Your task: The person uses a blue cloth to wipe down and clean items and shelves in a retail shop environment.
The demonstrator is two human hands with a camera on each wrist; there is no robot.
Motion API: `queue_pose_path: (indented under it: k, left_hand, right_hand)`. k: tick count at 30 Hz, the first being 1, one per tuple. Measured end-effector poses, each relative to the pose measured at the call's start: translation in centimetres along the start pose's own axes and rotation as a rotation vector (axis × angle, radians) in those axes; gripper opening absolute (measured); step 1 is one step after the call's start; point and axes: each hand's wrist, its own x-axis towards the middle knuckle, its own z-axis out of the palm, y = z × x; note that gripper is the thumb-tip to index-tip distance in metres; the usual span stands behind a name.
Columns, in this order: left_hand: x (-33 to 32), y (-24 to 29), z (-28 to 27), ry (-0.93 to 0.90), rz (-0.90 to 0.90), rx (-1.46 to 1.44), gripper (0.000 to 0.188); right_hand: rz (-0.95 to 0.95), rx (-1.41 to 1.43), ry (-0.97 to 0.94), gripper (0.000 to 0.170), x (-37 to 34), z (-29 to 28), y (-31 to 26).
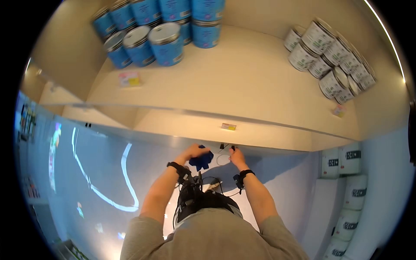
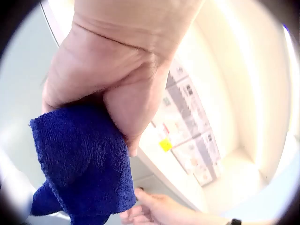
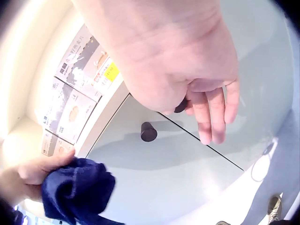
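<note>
My left hand grips a dark blue towelling cloth, which hangs folded below the fingers. To its right, my right hand is at the front of a pale cabinet door, its thumb and index finger pinching a black round knob. The other fingers of that hand extend downward past the knob. A second black knob stands free on the neighbouring door, across a dark seam. In the right wrist view, the cloth is at the lower left, apart from the doors' knobs.
Above the doors, a shelf carries blue cans at left and white cans at right. Boxes with a yellow price tag sit on the lower shelf. White cartons stack at the right. Shoes show on the floor.
</note>
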Motion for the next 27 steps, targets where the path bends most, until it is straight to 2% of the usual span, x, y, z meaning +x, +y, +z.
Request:
queue_pose_path:
  k: [2, 4, 5, 8, 11, 13, 15, 17, 18, 19, 20, 22, 23, 25, 27]
  left_hand:
    - [-2.7, -0.5, -2.8, 0.101, 0.043, -0.124, 0.052]
    - [-8.4, 2.2, -5.5, 0.174, -0.016, -0.339, 0.048]
    - [-9.4, 1.5, -6.2, 0.293, 0.031, -0.28, 0.045]
    - [-14.7, 2.3, -7.3, 0.379, 0.05, -0.4, 0.043]
    - [-18.7, 3.0, -7.3, 0.445, 0.133, -0.43, 0.043]
    - [-20.0, 4.5, -6.1, 0.428, 0.21, -0.44, 0.046]
    - [-19.9, 6.4, -4.5, 0.377, 0.314, -0.479, 0.046]
    - [-18.2, 7.6, -2.2, 0.286, 0.516, -0.49, 0.043]
    - [-17.5, 8.3, -0.7, 0.233, 0.561, -0.53, 0.044]
    - [-16.3, 8.3, 1.1, 0.211, 0.655, -0.599, 0.05]
    - [-16.1, 8.7, 1.4, 0.216, 0.658, -0.53, 0.056]
    - [-16.7, 9.6, 0.2, 0.002, 0.648, -0.552, 0.061]
    - [-16.2, 9.5, -0.1, -0.094, 0.635, -0.561, 0.061]
    - [-16.1, 9.6, -0.9, -0.114, 0.652, -0.578, 0.056]
    - [-14.8, 9.5, -2.8, 0.006, 0.651, -0.237, 0.047]
  right_hand:
    - [-0.015, 0.033, -0.028, 0.046, -0.1, -0.3, -0.5]
    - [-0.006, 0.102, -0.05, 0.049, 1.7, 0.5, 1.3]
    - [-0.017, 0.087, -0.06, 0.049, 1.8, 0.3, 1.4]
    - [-0.027, 0.088, -0.076, 0.051, 0.6, -0.3, 1.4]
    - [-0.433, -0.374, -0.014, 0.054, -2.7, -1.8, -0.7]
    - [-0.298, 0.116, -0.261, 0.054, -10.9, -4.3, -10.1]
    - [-0.461, 0.47, -0.394, 0.066, -15.0, -4.1, -14.1]
    - [-0.58, 0.62, -0.456, 0.077, -17.7, -3.9, -17.1]
    - [-0.635, 0.677, -0.433, 0.076, -18.1, -3.5, -17.8]
    - [-0.57, 0.753, -0.341, 0.07, -19.0, -3.6, -18.7]
    - [-0.519, 0.869, -0.336, 0.067, -19.4, -4.1, -19.5]
    - [-0.428, 1.115, -0.371, 0.057, -18.6, -5.4, -19.0]
    - [-0.373, 1.137, -0.374, 0.053, -18.8, -6.0, -18.6]
    - [-0.36, 1.061, -0.346, 0.048, -19.2, -6.3, -17.7]
    - [-0.304, 1.128, -0.324, 0.046, -19.8, -6.4, -16.8]
